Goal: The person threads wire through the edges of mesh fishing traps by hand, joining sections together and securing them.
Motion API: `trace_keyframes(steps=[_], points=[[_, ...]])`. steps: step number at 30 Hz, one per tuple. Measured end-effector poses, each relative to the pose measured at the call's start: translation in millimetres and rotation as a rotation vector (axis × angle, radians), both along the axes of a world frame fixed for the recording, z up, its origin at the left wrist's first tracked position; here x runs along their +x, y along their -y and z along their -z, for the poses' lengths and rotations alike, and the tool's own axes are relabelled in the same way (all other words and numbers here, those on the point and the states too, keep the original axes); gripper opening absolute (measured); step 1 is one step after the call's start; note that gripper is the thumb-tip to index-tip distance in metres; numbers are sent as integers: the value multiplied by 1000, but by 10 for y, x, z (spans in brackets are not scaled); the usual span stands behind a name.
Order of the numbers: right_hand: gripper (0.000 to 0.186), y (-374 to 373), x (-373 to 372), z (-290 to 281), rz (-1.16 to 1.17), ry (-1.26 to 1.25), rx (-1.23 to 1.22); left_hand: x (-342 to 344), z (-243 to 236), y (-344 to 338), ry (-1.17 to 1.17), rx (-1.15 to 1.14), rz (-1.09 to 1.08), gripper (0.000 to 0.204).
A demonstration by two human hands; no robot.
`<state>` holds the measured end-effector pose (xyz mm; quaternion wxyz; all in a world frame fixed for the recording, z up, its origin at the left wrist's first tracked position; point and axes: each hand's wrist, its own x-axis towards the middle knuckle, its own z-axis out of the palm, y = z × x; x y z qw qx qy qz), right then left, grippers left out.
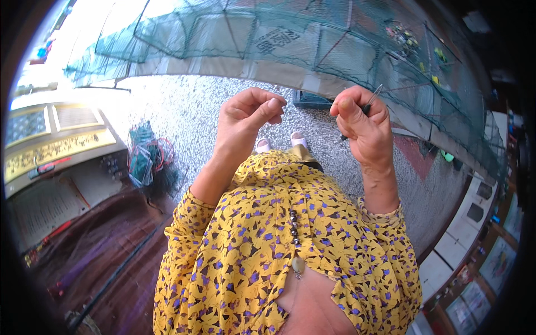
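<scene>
I'm remotely watching the left hand [257, 111] pinching closed, contents unclear, and the right hand [362, 124] gripping a slim black-and-silver wire-tipped tool [366, 109], seemingly preparing it, the next move needing steady alignment.

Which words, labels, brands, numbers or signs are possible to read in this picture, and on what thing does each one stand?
None reads clearly enough to quote.
Sheet, far left: lines of small print, too small to read.
Dark marking, seen at the green net: blurred; I cannot tell whether it is on or under the mesh.
Yellow panel, left: dark specks; cannot tell if writing.
</scene>
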<state>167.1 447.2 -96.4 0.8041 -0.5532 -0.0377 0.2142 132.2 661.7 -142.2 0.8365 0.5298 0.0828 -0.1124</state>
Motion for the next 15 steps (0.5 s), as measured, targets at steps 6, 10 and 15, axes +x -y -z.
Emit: trace_keyframes(steps=[6,10,15], points=[[19,637,92,-457,235,233,97,243,23,231,287,323,300,13],[7,1362,260,-1114,249,355,280,481,16,428,410,511,350,12],[28,2064,599,-1741,208,388,304,602,192,391,550,587,240,15]])
